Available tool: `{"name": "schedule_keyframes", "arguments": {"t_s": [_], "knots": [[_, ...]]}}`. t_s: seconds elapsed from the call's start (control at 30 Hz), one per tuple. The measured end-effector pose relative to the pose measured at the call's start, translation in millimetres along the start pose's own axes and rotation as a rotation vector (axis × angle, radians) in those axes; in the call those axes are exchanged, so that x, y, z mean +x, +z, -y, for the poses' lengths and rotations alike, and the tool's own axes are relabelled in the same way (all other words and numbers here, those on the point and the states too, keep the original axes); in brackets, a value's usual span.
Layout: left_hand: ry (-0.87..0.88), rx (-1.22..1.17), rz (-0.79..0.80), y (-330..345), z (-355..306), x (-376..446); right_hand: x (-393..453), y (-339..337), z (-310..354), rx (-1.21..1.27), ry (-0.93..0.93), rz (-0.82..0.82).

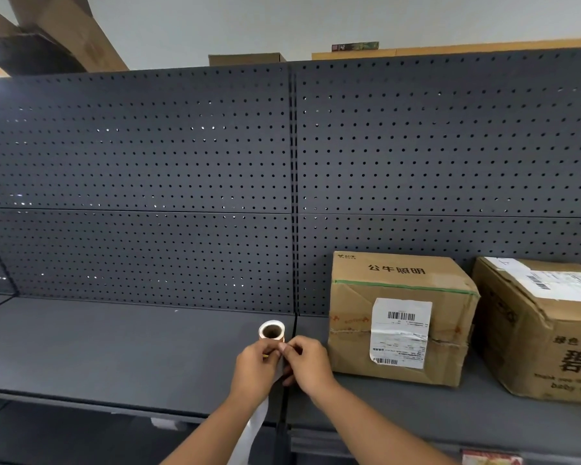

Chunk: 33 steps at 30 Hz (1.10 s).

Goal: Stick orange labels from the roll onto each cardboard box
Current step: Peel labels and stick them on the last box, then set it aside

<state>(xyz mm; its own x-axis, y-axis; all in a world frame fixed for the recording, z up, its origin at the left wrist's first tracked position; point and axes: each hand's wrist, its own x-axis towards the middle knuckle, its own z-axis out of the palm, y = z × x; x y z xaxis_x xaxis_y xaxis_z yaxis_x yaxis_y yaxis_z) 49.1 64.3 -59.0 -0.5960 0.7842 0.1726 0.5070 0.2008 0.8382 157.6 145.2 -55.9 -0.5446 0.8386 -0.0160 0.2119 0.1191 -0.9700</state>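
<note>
Small label roll (271,330) on shelf (114,347), white backing strip trailing; both hands, left (254,367), right (307,362), pinch strip

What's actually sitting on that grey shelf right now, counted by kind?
Cardboard boxes: 2, the nearer box and a second box at the right edge.
Label rolls: 1, the roll.
Total: 3.

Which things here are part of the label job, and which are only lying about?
Part of the job:
- label roll on the shelf
- white backing strip hanging down
- left hand and right hand, both pinching the strip
- nearer cardboard box
- second cardboard box at the right edge

Only lying about:
- boxes above the pegboard
</note>
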Motion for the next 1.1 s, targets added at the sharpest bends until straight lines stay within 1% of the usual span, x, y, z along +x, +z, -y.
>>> {"name": "schedule_keyframes", "arguments": {"t_s": [0.17, 0.5, 0.63, 0.8, 1.1], "knots": [[0.004, -0.057, -0.054, -6.2, -5.0, 1.9, 4.1, 3.7, 3.2, 0.017, -0.011, 0.013], [-0.067, -0.093, 0.021, -11.7, -3.6, 3.3, 7.6, 9.1, 0.8, -0.037, -0.02, -0.012], [-0.076, -0.112, 0.017, -12.2, -4.5, 2.9, 7.1, 8.8, 0.4, -0.038, -0.003, -0.008], [-0.125, -0.1, 0.034, -11.9, -6.1, 3.0, 9.4, 11.3, -3.3, -0.056, -0.001, -0.014], [-0.133, -0.028, 0.028, -14.7, -10.6, 12.0, 10.9, 16.1, -3.4, -0.076, -0.009, -0.022]]}}
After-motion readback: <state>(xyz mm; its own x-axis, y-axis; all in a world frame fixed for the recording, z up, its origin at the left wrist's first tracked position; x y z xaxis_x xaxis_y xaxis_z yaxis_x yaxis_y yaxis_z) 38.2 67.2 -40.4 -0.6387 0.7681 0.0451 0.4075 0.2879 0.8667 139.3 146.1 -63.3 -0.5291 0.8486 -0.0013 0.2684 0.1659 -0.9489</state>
